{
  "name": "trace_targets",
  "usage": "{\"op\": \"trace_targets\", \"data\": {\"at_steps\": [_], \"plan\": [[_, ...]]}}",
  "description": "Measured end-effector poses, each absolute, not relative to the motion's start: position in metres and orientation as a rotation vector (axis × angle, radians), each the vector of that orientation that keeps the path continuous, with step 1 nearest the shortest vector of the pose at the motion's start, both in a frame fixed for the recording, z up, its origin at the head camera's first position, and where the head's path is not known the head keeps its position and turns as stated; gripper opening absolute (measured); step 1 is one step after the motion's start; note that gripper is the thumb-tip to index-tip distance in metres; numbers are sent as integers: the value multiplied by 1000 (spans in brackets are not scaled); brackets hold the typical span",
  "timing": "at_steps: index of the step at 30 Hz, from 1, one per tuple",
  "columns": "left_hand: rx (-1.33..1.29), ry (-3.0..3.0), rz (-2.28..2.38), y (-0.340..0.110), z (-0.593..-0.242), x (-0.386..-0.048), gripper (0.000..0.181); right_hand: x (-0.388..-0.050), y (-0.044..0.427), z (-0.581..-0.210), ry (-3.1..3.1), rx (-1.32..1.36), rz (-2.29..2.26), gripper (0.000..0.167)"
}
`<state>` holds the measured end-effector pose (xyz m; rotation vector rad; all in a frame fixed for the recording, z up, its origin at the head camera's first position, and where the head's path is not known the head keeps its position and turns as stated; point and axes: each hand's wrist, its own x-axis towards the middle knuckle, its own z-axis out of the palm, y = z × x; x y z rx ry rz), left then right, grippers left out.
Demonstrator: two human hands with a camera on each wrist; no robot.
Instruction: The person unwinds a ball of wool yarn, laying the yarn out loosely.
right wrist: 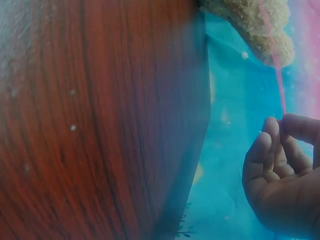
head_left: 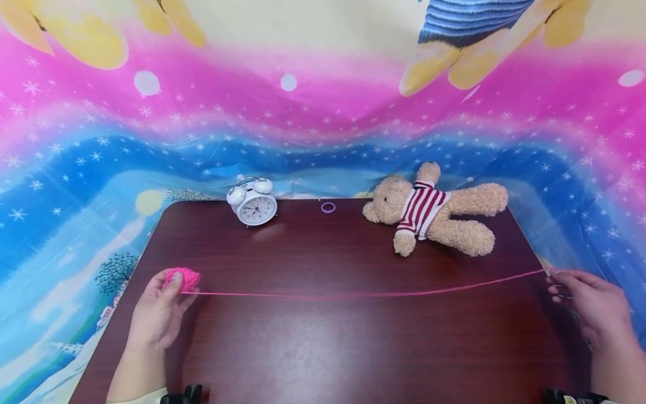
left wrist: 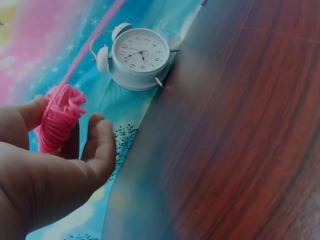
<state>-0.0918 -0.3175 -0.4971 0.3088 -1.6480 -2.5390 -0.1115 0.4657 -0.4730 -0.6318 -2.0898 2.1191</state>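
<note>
At the left of the head view, my left hand (head_left: 158,314) holds a small ball of bright pink yarn (head_left: 183,279) between thumb and fingers. In the left wrist view the yarn ball (left wrist: 61,117) shows its wound loops, with the thumb against one side. A single pink strand (head_left: 323,295) runs from the ball across above the dark table, sagging slightly in the middle. Its far end is pinched between the thumb and fingertip of my right hand (head_left: 595,306), over the table's right edge. The right wrist view shows the strand (right wrist: 278,82) rising from those fingertips.
A white twin-bell alarm clock (head_left: 256,207) stands at the back left of the brown table (head_left: 323,348). A purple ring (head_left: 328,208) lies near the back edge. A teddy bear (head_left: 434,210) in a striped shirt lies at back right. A printed cloth (head_left: 323,123) hangs behind.
</note>
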Motion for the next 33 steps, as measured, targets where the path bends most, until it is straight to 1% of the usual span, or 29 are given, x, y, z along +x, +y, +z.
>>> {"op": "trace_targets", "data": {"at_steps": [5, 11, 15, 22, 24, 33], "plan": [[379, -1632, -2519, -315, -496, -92, 38, -112, 456, -472, -2255, -664, 1979, 10], [249, -1532, -2601, -307, -496, -94, 31, -113, 439, -467, -2491, -579, 1771, 9], [197, -1499, -2664, -303, -494, -94, 30, -114, 426, -467, -2599, -518, 1640, 10], [165, -1533, -2700, -295, -490, -95, 25, -114, 402, -469, -2799, -369, 1258, 42], [157, -1554, -2694, -293, -490, -96, 24, -113, 395, -469, -2821, -338, 1202, 44], [150, -1558, -2690, -282, -490, -99, 25, -115, 362, -469, -2884, -267, 1102, 45]]}}
